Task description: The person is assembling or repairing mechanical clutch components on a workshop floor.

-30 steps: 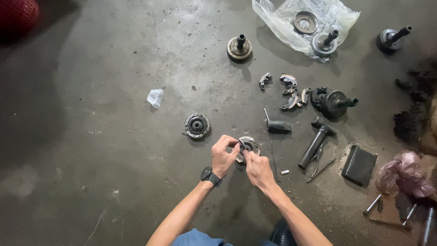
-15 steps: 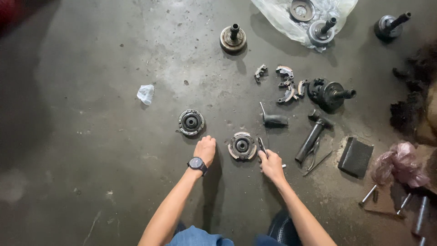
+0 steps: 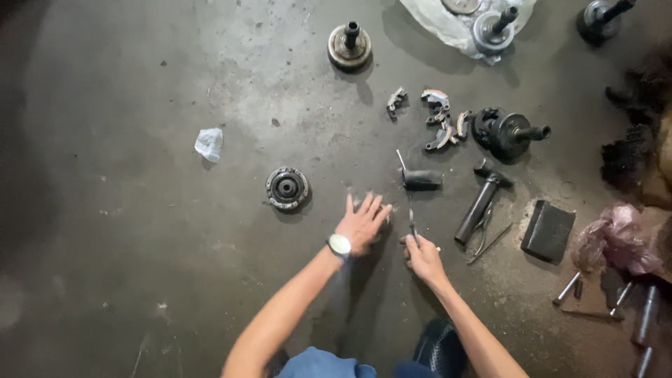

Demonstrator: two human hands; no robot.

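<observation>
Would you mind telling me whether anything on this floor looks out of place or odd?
One thing stands out: a crumpled white scrap lies alone on the concrete floor, apart from the greasy metal parts. The curved shoe pieces lie scattered loosely. The left hand lies flat over a part; the right hand grips a thin tool.

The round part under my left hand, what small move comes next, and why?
Probably bring the thin tool in the right hand over to the round part. The left hand lies flat over that part, pinning it to the floor, and the tool tip sits just beside it.
</observation>
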